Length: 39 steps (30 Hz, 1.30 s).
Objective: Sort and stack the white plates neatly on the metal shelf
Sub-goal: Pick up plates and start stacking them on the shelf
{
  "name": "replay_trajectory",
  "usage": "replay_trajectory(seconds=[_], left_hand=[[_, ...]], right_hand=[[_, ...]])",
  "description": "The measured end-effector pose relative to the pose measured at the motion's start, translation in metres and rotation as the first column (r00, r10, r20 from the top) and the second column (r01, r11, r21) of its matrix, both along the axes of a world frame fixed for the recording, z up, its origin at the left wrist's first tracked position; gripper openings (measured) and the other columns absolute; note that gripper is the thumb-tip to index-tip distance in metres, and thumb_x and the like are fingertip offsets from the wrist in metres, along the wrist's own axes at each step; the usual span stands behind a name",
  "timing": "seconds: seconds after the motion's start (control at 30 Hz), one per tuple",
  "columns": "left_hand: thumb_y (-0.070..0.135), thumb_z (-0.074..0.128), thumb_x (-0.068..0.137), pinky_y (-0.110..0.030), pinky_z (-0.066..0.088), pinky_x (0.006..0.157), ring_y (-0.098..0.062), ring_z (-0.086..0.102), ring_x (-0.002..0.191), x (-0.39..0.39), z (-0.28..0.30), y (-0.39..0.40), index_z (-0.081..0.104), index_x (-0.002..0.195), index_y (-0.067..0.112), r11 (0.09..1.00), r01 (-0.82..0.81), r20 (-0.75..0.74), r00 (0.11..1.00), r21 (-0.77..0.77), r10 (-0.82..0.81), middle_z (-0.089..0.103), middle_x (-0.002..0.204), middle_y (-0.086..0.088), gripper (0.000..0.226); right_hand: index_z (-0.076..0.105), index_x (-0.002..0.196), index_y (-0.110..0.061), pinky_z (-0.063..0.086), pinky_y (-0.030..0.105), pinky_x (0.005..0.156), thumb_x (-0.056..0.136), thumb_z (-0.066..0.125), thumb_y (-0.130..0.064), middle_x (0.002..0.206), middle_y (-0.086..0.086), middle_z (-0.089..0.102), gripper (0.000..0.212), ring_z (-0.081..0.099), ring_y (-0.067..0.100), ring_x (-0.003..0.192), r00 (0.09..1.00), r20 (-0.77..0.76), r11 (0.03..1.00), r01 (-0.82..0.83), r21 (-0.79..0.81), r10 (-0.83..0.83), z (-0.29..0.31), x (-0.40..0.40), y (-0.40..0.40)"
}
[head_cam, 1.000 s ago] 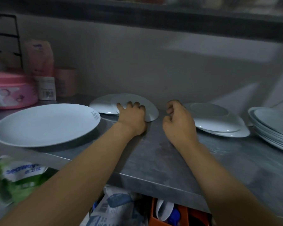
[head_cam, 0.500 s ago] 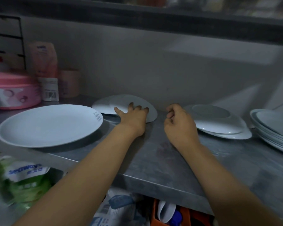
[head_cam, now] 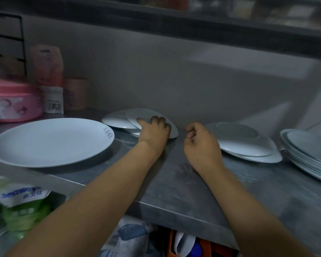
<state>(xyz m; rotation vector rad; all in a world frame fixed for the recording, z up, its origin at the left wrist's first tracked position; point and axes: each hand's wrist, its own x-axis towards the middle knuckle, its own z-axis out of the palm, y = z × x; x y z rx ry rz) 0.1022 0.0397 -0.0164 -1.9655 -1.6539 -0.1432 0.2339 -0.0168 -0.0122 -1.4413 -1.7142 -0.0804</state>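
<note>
Two small white plates (head_cam: 119, 120) overlap at the back middle of the metal shelf (head_cam: 174, 182). My left hand (head_cam: 153, 131) lies on the upper one, thumb stretched left across its face, fingers curled at its near rim. My right hand (head_cam: 200, 145) rests on the shelf as a loose fist holding nothing, just left of a pair of stacked white plates (head_cam: 248, 145). A large white plate (head_cam: 50, 140) sits at the left. A taller stack of white plates (head_cam: 308, 154) stands at the right edge.
A pink lidded tub (head_cam: 11, 102), a pink bottle (head_cam: 48, 78) and a small pink jar (head_cam: 75, 93) crowd the back left corner. The wall runs close behind the plates. Below the shelf edge are green packets (head_cam: 17, 204) and an orange box (head_cam: 176, 243).
My left thumb has spread leftward over the small plate and the hand has crept slightly further onto it. My right hand has stayed put.
</note>
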Motion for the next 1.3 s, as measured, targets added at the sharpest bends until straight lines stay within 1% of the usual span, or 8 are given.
replay_trajectory(seconds=[0.23, 0.4, 0.53, 0.73, 0.83, 1.0, 1.17, 1.3], left_hand=[[0.01, 0.05, 0.085, -0.061, 0.035, 0.097, -0.031, 0.042, 0.117, 0.001, -0.001, -0.002, 0.055, 0.12, 0.006, 0.97, 0.112, -0.013, 0.994, 0.214, -0.112, 0.042, 0.131, -0.012, 0.036], [0.007, 0.059, 0.061, -0.053, 0.052, 0.077, -0.028, 0.06, 0.082, -0.001, 0.003, -0.002, 0.067, 0.079, 0.01, 0.925, 0.126, 0.088, 0.982, 0.359, -0.167, 0.062, 0.096, -0.009, 0.019], [-0.008, 0.046, 0.058, -0.045, 0.052, 0.066, -0.036, 0.057, 0.079, -0.004, 0.015, -0.01, 0.062, 0.087, 0.002, 0.857, 0.144, 0.286, 0.904, 0.496, -0.317, 0.059, 0.096, -0.018, 0.035], [-0.018, 0.04, 0.069, -0.027, 0.034, 0.07, -0.028, 0.049, 0.093, -0.012, 0.025, -0.03, 0.051, 0.121, 0.003, 0.774, 0.154, 0.656, 0.446, 0.614, -0.609, 0.046, 0.118, -0.018, 0.057], [-0.009, 0.041, 0.082, -0.013, 0.029, 0.073, -0.006, 0.039, 0.086, -0.015, 0.033, -0.035, 0.049, 0.12, 0.006, 0.789, 0.064, 0.774, 0.162, 0.611, -0.613, 0.047, 0.115, -0.01, 0.041], [-0.005, 0.048, 0.084, -0.004, 0.041, 0.07, 0.003, 0.054, 0.091, -0.015, 0.041, -0.04, 0.043, 0.121, 0.019, 0.823, 0.04, 0.797, -0.279, 0.567, -0.536, 0.054, 0.102, 0.014, 0.044], [-0.004, 0.052, 0.08, -0.044, 0.053, 0.087, -0.013, 0.058, 0.099, -0.014, 0.041, -0.039, 0.04, 0.115, 0.026, 0.871, 0.158, 0.809, -0.476, 0.466, -0.346, 0.056, 0.102, 0.012, 0.048], [0.002, 0.052, 0.076, -0.052, 0.053, 0.089, -0.022, 0.061, 0.102, -0.014, 0.036, -0.041, 0.045, 0.118, 0.027, 0.891, 0.192, 0.794, -0.556, 0.412, -0.247, 0.062, 0.108, 0.001, 0.05]], right_hand=[[0.057, 0.105, -0.019, 0.049, 0.033, 0.068, 0.085, 0.047, -0.009, 0.077, -0.002, 0.057, 0.024, 0.056, 0.018, 0.074, 1.0, -0.002, 1.0, -0.001, -0.02, 0.001, 0.0, 0.0, -0.002], [0.057, 0.104, -0.018, 0.046, 0.031, 0.066, 0.085, 0.046, -0.01, 0.074, -0.005, 0.055, 0.024, 0.056, 0.019, 0.071, 0.999, -0.036, 1.0, 0.031, -0.006, -0.031, -0.001, 0.001, -0.002], [0.058, 0.103, -0.017, 0.046, 0.031, 0.068, 0.085, 0.045, -0.01, 0.079, -0.003, 0.059, 0.023, 0.058, 0.022, 0.077, 0.993, -0.084, 0.997, 0.081, -0.009, -0.082, 0.004, 0.002, -0.005], [0.052, 0.114, -0.016, 0.05, 0.039, 0.078, 0.082, 0.052, -0.011, 0.106, 0.004, 0.061, 0.032, 0.058, 0.027, 0.095, 0.999, -0.004, 0.999, 0.038, -0.004, -0.038, 0.002, 0.001, -0.002], [0.043, 0.135, -0.02, 0.048, 0.04, 0.09, 0.083, 0.061, -0.018, 0.13, 0.004, 0.052, 0.055, 0.051, 0.024, 0.117, 0.998, 0.057, 0.999, -0.013, 0.04, 0.011, -0.002, 0.004, 0.003], [0.027, 0.148, -0.027, 0.032, 0.041, 0.112, 0.083, 0.07, -0.022, 0.153, 0.003, 0.033, 0.078, 0.032, 0.021, 0.139, 0.982, 0.169, 0.991, -0.1, 0.084, 0.085, -0.004, 0.006, 0.007], [0.054, 0.133, -0.016, 0.039, 0.046, 0.107, 0.079, 0.059, 0.003, 0.141, 0.01, 0.051, 0.057, 0.047, 0.027, 0.131, 0.952, 0.295, 0.967, -0.151, 0.205, 0.086, -0.004, 0.006, 0.013], [0.069, 0.11, -0.007, 0.042, 0.05, 0.1, 0.071, 0.057, 0.008, 0.114, 0.013, 0.069, 0.043, 0.067, 0.031, 0.102, 0.922, 0.386, 0.913, -0.181, 0.365, 0.029, 0.001, 0.009, 0.013]])
